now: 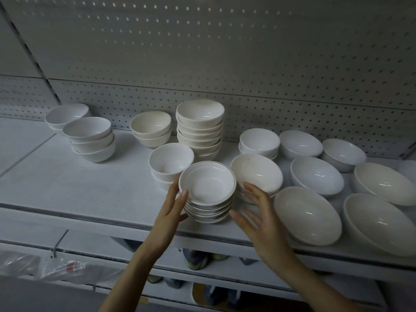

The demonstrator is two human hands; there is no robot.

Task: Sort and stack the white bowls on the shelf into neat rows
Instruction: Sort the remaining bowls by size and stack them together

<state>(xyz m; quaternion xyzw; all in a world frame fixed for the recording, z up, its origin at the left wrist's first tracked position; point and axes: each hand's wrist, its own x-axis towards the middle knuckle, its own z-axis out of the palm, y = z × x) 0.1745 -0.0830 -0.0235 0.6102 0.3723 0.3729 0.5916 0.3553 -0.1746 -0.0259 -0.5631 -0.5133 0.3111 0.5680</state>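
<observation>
Your left hand (171,212) braces the stack (207,188) flat-fingered, your right hand (261,221) spread loose just beside, likely to square it

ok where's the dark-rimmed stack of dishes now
Head view, centre: the dark-rimmed stack sits near the front edge of the shelf, between the left hand, which touches it, and the right hand.

Dim, cool grey light from above, small white glints inside the bowls (315,174), pegboard panel (225,52) darkening toward 1 o'clock, deep shadow beneath the shelf (90,183) at 6 o'clock, wide-angle bowing of lines at 9 and 3 o'clock, corners soft.
</observation>
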